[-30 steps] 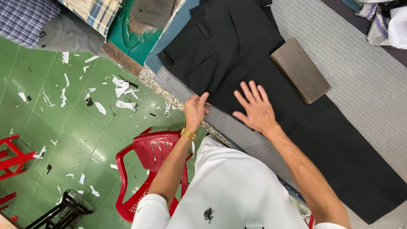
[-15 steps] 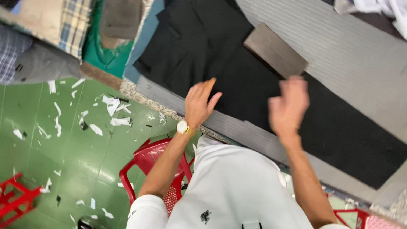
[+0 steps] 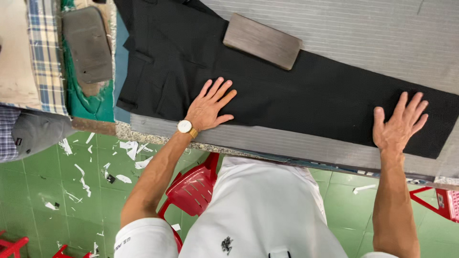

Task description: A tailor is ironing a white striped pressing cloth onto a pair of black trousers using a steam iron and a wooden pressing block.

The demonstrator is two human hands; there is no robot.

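Observation:
Black trousers (image 3: pixel 296 95) lie flat along a grey striped table cover (image 3: pixel 373 38). My left hand (image 3: pixel 209 106), a gold watch on its wrist, presses flat on the cloth near the waist and pocket end, fingers spread. My right hand (image 3: pixel 398 125) rests flat, fingers apart, on the leg end at the right, close to the hem. A dark wooden block (image 3: pixel 263 40) sits on the trousers' far edge, beyond my left hand. Neither hand grips anything.
A red plastic chair (image 3: pixel 193 186) stands under my left arm by the table edge. Paper scraps litter the green tiled floor (image 3: pixel 57 181). At the left lie checked cloth (image 3: pixel 45 52), a green pad and a dark flat pad (image 3: pixel 88 43). Another red chair (image 3: pixel 442 200) shows at the right.
Both hands have come down from above the table edge and now lie flat on the trousers, spread far apart. The right hand moved far right. The view has shifted over the table.

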